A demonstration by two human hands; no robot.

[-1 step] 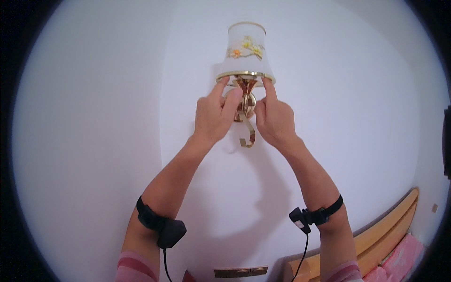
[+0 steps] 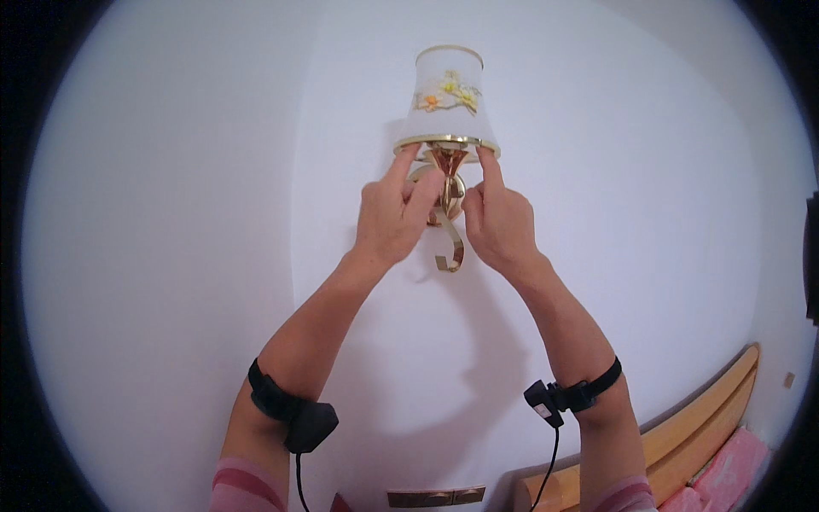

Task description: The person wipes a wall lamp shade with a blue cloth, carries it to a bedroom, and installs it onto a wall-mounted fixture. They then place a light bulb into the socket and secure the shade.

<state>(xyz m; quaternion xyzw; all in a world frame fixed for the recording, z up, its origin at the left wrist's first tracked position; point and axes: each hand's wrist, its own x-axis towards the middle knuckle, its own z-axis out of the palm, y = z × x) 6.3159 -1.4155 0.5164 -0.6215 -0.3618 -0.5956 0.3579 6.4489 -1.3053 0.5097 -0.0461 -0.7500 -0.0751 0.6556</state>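
Observation:
A white lampshade point(image 2: 446, 107) with gold rims and embroidered yellow and orange flowers sits on a gold wall lamp point(image 2: 453, 239). My left hand point(image 2: 394, 213) holds the lower rim at its left side with the index fingertip. Its thumb reaches across toward the lamp's stem, and the other fingers are curled. At the rim's right side, my right hand point(image 2: 503, 218) has its index finger raised against the edge and the remaining fingers folded in. Both index fingertips are partly hidden by the shade. The lamp's curved arm hangs between my hands, ending in a hook shape.
Each forearm wears a black strap with a cabled device, one on the left point(image 2: 309, 427) and one on the right point(image 2: 546, 403). A wooden headboard point(image 2: 682, 435) and pink bedding point(image 2: 734, 468) lie at lower right. A switch panel point(image 2: 437, 497) is low on the white wall.
The lamp and its shade appear slightly lower in the picture. My hands keep nearly the same places at the rim.

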